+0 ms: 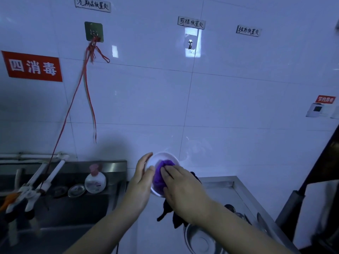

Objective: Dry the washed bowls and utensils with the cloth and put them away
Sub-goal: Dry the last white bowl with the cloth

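My left hand [141,182] holds a small white bowl [161,157] by its left rim, tilted up in front of the tiled wall. My right hand [181,187] presses a purple cloth [161,171] into the bowl, and the cloth's dark end hangs down below my wrist. Beneath my right forearm a steel bowl [200,239] rests on the steel counter [229,186]. Several spoons or ladles [260,220] lie beside it on the counter.
A steel sink [73,208] is at the left with a white tap [45,178], a soap bottle [95,180] and a round lid [76,190] on its ledge. Wall hooks [190,43] and red strings [88,79] hang above. A dark appliance [321,171] stands at the right.
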A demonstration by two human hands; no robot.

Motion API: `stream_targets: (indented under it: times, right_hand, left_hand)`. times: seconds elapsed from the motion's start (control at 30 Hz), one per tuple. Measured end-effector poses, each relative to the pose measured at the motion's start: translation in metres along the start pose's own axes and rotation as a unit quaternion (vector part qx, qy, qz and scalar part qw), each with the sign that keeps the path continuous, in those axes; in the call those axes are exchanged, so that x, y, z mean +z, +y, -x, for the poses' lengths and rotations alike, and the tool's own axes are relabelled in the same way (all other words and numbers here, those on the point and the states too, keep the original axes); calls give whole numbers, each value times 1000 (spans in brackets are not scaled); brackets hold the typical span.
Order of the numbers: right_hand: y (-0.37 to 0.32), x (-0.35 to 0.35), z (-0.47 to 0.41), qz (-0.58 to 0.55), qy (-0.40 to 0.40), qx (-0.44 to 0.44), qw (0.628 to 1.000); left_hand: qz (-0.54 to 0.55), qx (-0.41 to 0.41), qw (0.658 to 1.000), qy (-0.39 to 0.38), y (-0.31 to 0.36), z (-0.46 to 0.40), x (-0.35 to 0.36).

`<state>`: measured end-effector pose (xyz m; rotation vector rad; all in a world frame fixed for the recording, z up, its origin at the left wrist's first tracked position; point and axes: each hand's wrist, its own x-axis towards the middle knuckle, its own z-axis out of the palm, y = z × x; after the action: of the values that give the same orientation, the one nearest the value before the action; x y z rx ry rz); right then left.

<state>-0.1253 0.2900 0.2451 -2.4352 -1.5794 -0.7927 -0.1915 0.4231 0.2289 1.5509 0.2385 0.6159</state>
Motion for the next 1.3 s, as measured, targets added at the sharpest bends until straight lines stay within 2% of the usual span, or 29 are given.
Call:
stream_targets:
  times: [0.07,0.17,0.33,0.5,0.67,0.77,0.9,0.97,1.07,1.17,1.3]
  right_hand:
    - [-3,4,-4,14,11,17,1000]
    - [-12,4,-15,-25,44,67,996]
    - [-34,4,-24,-89,90,71,989]
    - [-62,3,-29,-163,51,-13,985]
    - [-71,2,-16,-148,-16,-56,987]
    - [-63,3,-2,-95,-31,-89,991]
    - [-37,7,7,26,-9,-197,980]
    - [-21,6,6,77,26,-261,962]
    - [-10,5,3,97,81,-325,937]
    - [-18,8,4,113,105,-296,943]
    - [-39,17,0,137,144,-126,972]
  left_hand:
    - [0,-3,1000,-14,-1,1,-1]
    - [1,-10,999,-38,-2,-1,-4]
    - [-5,-15,998,-63,1,-2,-21]
    - [3,-25,996,-83,2,-1,-44]
    - [13,-32,996,-77,9,0,-62]
    - [-1,-26,993,-112,9,-2,-71]
    - [-27,-34,984,-176,7,-6,-77]
    - [-48,-64,970,-230,10,-12,-78]
    - [-78,-118,942,-304,22,-23,-80]
    - [-51,-115,944,-306,28,-28,-83]
    - [-62,-74,984,-150,22,-15,-72]
